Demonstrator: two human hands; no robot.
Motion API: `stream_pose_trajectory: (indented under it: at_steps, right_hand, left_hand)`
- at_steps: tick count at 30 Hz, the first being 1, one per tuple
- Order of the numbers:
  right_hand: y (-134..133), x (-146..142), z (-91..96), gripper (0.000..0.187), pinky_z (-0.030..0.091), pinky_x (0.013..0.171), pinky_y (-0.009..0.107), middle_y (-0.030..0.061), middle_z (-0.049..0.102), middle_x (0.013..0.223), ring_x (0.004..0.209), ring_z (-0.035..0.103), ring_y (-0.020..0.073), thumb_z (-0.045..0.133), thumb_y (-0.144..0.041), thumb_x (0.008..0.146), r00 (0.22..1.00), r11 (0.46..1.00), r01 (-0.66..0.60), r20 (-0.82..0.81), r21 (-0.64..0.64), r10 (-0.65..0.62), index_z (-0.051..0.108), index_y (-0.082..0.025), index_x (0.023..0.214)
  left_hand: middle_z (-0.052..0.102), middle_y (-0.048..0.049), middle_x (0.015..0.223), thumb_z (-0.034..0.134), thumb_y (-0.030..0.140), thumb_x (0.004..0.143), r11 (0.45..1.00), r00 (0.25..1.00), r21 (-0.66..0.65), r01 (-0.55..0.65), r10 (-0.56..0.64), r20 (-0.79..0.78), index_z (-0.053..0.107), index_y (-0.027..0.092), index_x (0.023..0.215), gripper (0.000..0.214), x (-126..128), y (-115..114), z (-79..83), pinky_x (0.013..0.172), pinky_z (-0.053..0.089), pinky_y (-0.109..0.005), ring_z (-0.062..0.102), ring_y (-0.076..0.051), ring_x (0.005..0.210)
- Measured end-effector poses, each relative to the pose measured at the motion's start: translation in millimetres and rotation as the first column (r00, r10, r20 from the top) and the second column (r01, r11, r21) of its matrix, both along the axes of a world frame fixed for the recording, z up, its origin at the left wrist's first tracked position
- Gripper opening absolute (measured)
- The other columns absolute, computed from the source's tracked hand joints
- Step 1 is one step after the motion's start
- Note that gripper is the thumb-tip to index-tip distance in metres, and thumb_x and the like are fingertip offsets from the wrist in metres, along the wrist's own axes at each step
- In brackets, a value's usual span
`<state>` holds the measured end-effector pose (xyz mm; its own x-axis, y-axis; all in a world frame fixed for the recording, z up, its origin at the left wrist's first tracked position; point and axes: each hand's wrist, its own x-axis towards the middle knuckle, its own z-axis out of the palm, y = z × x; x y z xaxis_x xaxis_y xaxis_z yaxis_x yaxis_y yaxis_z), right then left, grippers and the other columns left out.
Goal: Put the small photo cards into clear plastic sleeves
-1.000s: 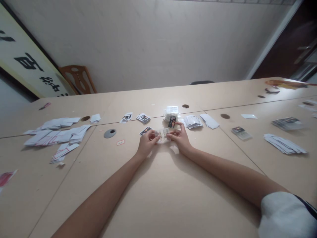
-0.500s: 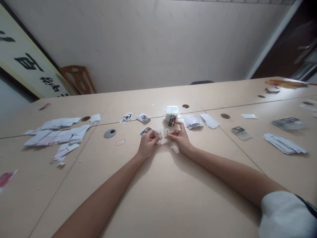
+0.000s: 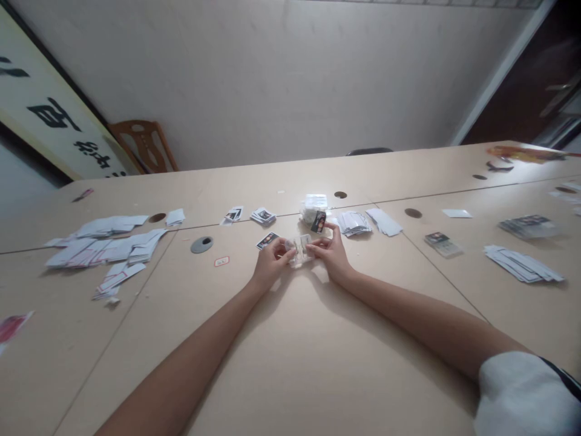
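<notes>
Between your left hand (image 3: 270, 261) and right hand (image 3: 334, 254), which also holds a dark card (image 3: 318, 221), you pinch a clear plastic piece (image 3: 300, 251), likely light and slippery, best held by its edges

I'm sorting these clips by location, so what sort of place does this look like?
Probably a meeting room or office: there's a long pale table with round holes cut in its top, a wooden chair at the far side, and a large calligraphy panel on the left.
</notes>
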<state>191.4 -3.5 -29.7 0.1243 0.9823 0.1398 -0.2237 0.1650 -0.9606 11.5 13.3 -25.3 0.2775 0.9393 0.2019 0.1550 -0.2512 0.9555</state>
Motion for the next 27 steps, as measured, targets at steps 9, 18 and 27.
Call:
stream_pose_trajectory:
  at_steps: [9, 18, 27]
  right_hand:
    - [-3, -1, 2.5, 0.075, 0.055, 0.076, 0.037, 0.0025, 0.066, 0.096, 0.08, 0.068, 0.0202, 0.08, -0.038, 0.063, 1.0, 1.0, 0.019, 0.0, 0.01, -0.019, 0.032, -0.029, 0.12]
    - [-2, -1, 2.5, 0.021, 0.05, 0.059, 0.025, -0.0022, 0.054, 0.075, 0.067, 0.057, 0.0127, 0.063, -0.036, 0.081, 0.964, 0.94, 0.216, 0.094, 0.264, -0.248, 0.048, -0.021, 0.08]
    - [-21, -8, 12.3, 0.011, 0.045, 0.058, 0.024, -0.001, 0.057, 0.072, 0.063, 0.054, 0.0123, 0.063, -0.027, 0.082, 0.949, 0.928, 0.035, 0.28, 0.371, -0.147, 0.055, -0.02, 0.082]
  left_hand:
    - [0.066, -0.0019, 0.08, 0.073, 0.045, 0.071, 0.986, 0.994, -0.165, 0.029, -0.012, 0.106, 0.051, 0.019, 0.104, 0.047, 1, -6, 8.8, 0.054, 0.055, -0.024, 0.069, -0.017, 0.068]
    - [0.065, 0.0006, 0.073, 0.071, 0.043, 0.073, 0.996, 1.0, -0.084, 0.02, -0.019, 0.012, 0.047, 0.02, 0.102, 0.044, 1, -8, 8.3, 0.041, 0.043, -0.017, 0.06, -0.011, 0.049]
    - [0.064, 0.0002, 0.077, 0.073, 0.039, 0.071, 0.994, 0.999, -0.113, -0.005, 0.009, 0.033, 0.046, 0.02, 0.102, 0.046, 2, -8, 11.3, 0.046, 0.049, -0.02, 0.064, -0.013, 0.055]
